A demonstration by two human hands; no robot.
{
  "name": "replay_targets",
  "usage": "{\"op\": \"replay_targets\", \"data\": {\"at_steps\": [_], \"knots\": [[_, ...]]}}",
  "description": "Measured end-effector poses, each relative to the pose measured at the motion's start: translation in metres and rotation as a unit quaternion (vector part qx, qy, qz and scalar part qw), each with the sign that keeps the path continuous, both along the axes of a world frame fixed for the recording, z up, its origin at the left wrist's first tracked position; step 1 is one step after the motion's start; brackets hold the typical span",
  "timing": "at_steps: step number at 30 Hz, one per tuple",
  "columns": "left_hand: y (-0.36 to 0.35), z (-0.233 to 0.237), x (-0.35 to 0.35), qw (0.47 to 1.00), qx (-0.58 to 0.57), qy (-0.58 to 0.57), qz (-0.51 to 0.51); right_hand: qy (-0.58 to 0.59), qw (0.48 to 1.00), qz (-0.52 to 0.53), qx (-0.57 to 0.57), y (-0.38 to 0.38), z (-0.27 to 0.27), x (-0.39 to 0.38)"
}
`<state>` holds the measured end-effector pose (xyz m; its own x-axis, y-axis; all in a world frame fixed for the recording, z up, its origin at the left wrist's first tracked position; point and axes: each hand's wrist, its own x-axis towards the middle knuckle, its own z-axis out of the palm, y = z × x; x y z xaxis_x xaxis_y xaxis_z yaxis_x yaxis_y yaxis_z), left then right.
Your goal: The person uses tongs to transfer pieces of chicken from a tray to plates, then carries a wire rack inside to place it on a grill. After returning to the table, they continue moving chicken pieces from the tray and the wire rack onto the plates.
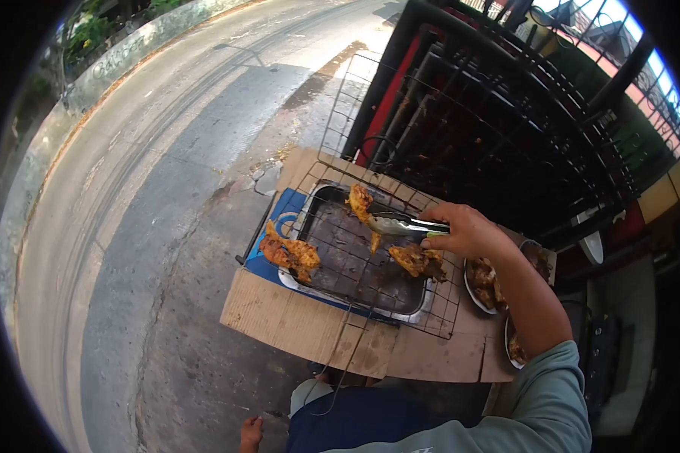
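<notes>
My right hand is closed around metal tongs, whose tips are at a piece of grilled chicken on a wire rack. The rack lies over a dark rectangular tray. Another chicken piece lies on the rack below the tongs, and a larger one sits at its left side. Near the bottom edge, my left hand hangs low, away from the rack, with its fingers curled; what it holds, if anything, is too small to make out.
Plates of chicken stand right of the rack, partly behind my right forearm. Cardboard covers the table under the tray. A dark metal gate rises behind it. The rack's long wire handle extends toward my lap. A road runs along the left.
</notes>
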<state>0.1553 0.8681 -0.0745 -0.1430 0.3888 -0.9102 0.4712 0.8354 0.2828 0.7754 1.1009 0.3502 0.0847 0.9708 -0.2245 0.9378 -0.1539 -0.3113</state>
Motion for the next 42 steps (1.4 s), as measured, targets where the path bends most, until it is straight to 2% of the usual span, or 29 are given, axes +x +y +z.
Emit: {"op": "replay_targets", "data": {"at_steps": [1,3,4,6,7,10,12,13,14,15,16,18,20,21,23,24,26,31,33,35,42], "knots": [[0.006,-0.009,0.001,0.999,-0.005,-0.009,-0.049,-0.009,0.999,-0.049,-0.005,-0.026,0.013,0.013],[0.010,-0.026,-0.002,0.993,-0.090,0.022,-0.073,-0.022,0.997,-0.076,-0.015,-0.081,0.044,0.037],[0.013,-0.052,-0.015,0.991,-0.077,-0.002,-0.111,-0.028,0.993,-0.117,-0.018,-0.116,0.056,0.052],[0.018,-0.085,-0.028,0.981,-0.045,-0.048,-0.182,-0.114,0.983,-0.143,-0.016,-0.178,0.078,0.076],[0.034,-0.086,-0.017,0.976,-0.042,-0.050,-0.206,-0.116,0.979,-0.168,-0.014,-0.208,0.089,0.086],[0.056,-0.070,0.006,0.910,0.060,-0.041,-0.409,-0.184,0.951,-0.240,-0.059,-0.293,0.110,0.109],[0.055,-0.056,0.021,0.845,0.122,-0.029,-0.519,-0.219,0.946,-0.229,-0.065,-0.341,0.107,0.131],[0.053,-0.050,0.036,0.844,0.121,-0.025,-0.523,-0.257,0.941,-0.205,-0.073,-0.362,0.105,0.141],[0.053,-0.046,0.055,0.924,0.065,-0.018,-0.376,-0.309,0.934,-0.157,-0.091,-0.380,0.104,0.151],[0.056,-0.043,0.074,0.976,0.010,-0.011,-0.216,-0.303,0.935,-0.159,-0.089,-0.396,0.101,0.162],[0.059,-0.035,0.090,0.976,0.013,-0.005,-0.216,-0.322,0.934,-0.125,-0.093,-0.410,0.097,0.172],[0.058,0.026,0.147,0.979,0.016,0.011,-0.204,-0.334,0.934,-0.091,-0.093,-0.431,0.090,0.188],[0.042,0.054,0.186,0.975,0.025,0.018,-0.221,-0.393,0.917,-0.014,-0.073,-0.439,0.088,0.200],[0.032,0.063,0.196,0.970,0.033,0.018,-0.239,-0.388,0.919,-0.008,-0.070,-0.441,0.084,0.207],[0.011,0.070,0.207,0.971,0.033,0.021,-0.234,-0.418,0.902,0.103,-0.039,-0.441,0.077,0.222],[0.001,0.070,0.210,0.971,0.033,0.017,-0.237,-0.416,0.902,0.110,-0.034,-0.437,0.075,0.226],[-0.021,0.065,0.209,0.976,0.045,0.024,-0.210,-0.442,0.875,0.196,-0.033,-0.426,0.072,0.233],[-0.077,0.059,0.194,0.989,0.045,0.034,-0.139,-0.400,0.892,0.213,0.009,-0.403,0.069,0.257],[-0.098,0.061,0.188,0.992,0.031,0.051,-0.112,-0.393,0.904,0.168,0.020,-0.396,0.072,0.263],[-0.114,0.065,0.183,0.994,0.020,0.055,-0.094,-0.382,0.908,0.170,0.028,-0.391,0.070,0.263],[-0.133,0.074,0.183,0.996,0.024,0.062,-0.065,-0.365,0.910,0.198,-0.019,-0.381,0.050,0.241]]}}
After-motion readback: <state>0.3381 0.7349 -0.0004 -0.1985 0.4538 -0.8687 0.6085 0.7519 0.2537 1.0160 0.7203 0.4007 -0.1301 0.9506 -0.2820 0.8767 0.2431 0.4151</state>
